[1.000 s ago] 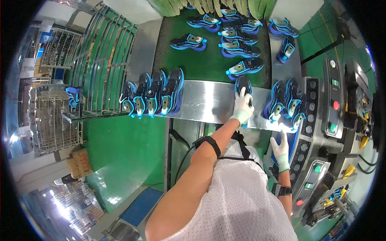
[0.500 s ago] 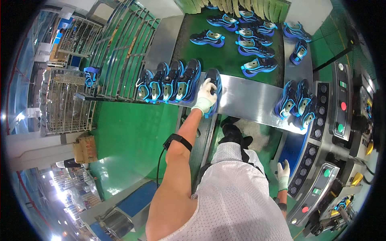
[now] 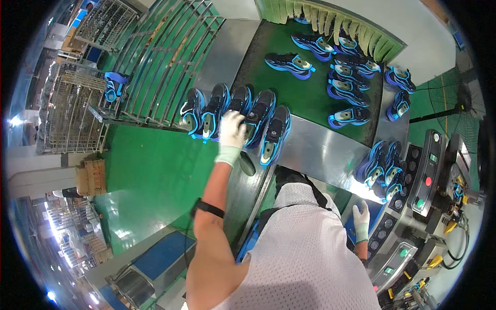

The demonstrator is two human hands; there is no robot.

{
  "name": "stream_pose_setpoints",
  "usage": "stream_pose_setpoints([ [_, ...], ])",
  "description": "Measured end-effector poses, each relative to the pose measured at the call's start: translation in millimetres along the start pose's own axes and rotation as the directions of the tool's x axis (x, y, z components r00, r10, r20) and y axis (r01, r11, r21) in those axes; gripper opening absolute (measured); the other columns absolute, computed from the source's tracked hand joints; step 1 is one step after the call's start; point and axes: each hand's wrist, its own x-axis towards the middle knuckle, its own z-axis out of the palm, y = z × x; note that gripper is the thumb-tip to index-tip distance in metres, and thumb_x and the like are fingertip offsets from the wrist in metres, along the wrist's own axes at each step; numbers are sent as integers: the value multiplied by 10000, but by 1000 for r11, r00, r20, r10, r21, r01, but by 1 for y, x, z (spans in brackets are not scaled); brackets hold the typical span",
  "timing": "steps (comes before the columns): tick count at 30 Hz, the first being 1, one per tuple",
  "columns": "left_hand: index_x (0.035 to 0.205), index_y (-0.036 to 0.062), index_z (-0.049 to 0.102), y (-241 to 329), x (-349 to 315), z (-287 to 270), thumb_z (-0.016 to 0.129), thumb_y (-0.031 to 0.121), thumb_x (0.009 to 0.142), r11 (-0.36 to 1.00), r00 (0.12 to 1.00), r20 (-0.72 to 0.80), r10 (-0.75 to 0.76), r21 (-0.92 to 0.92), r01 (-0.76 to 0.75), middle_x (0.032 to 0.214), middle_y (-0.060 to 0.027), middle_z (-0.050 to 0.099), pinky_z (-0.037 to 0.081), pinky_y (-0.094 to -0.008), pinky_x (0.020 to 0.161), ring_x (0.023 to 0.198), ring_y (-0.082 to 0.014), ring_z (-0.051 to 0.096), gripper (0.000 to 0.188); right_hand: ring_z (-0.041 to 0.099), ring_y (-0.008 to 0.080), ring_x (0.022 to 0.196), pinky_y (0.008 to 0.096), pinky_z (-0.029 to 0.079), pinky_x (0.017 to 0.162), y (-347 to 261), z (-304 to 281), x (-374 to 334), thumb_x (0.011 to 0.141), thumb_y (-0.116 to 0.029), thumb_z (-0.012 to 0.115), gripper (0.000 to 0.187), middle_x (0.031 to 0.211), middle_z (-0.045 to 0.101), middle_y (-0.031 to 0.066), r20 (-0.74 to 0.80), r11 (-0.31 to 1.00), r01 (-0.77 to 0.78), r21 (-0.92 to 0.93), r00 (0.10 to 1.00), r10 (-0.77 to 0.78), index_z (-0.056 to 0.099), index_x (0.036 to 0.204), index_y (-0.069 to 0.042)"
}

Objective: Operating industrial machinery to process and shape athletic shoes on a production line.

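Left hand [image 3: 231, 130] grips a shoe [image 3: 238, 106] in the row; best seated upright, snug against neighbours; right hand [image 3: 360, 216] open, idle.

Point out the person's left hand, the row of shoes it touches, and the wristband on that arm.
left hand [image 3: 232, 130]: head view, back of the white glove.
row of shoes [image 3: 274, 134]: head view, upper of the rightmost shoe.
wristband [image 3: 207, 207]: head view, black band on the forearm.
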Motion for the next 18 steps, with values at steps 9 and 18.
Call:
stream_pose_setpoints([
  [9,1324,108,612,-107,101,-28,633,49,898,985,566,824,11,88,-148,1187,-192,676,516,-436,960,1094,-380,642,431,563,272,1256,366,424,1068,-39,-16,10,930,-183,688,537,1352,591,211,57,997,-63,-48,996,65,511,1381,50],
  [18,1216,107,712,-83,183,-15,737,138,826,963,91,989,-116,135,-234,1136,-161,714,515,-412,967,1080,-331,667,393,556,313,1286,387,424,1084,-22,9,-24,930,-235,695,585,1372,572,259,116,974,-207,-87,969,216,503,1386,76],
])
